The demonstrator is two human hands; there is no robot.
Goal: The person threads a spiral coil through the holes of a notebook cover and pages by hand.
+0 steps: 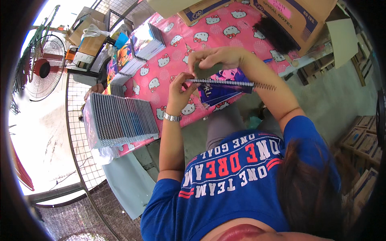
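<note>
Head view — left hand (pixel 179 91) pinches one notebook (pixel 225 85), right hand (pixel 219 58) beside — one fan (pixel 45 69).

A table (pixel 177 60) covered in pink cat-print cloth stands over a grey floor (pixel 321 94). Daylight-bright glare (almost pure white) fills the left, near a thin metal wire-grid panel (pixel 74 132) and a round, dark-caged fan (pixel 43 69).

A: What sort of place are we looking into?
B: We are viewing what appears to be a notebook-binding workshop, with a wire coil (pixel 265 86) jutting from a spiral notebook (pixel 229 84).
A: What else are we going by?
B: We are seeing stacked notebooks (pixel 124 120) crowding a pink-covered table (pixel 179 76), cardboard cartons (pixel 299 28) resting at its far side, wire mesh (pixel 76 132) lining the left and a fan (pixel 43 68) standing nearby.
</note>
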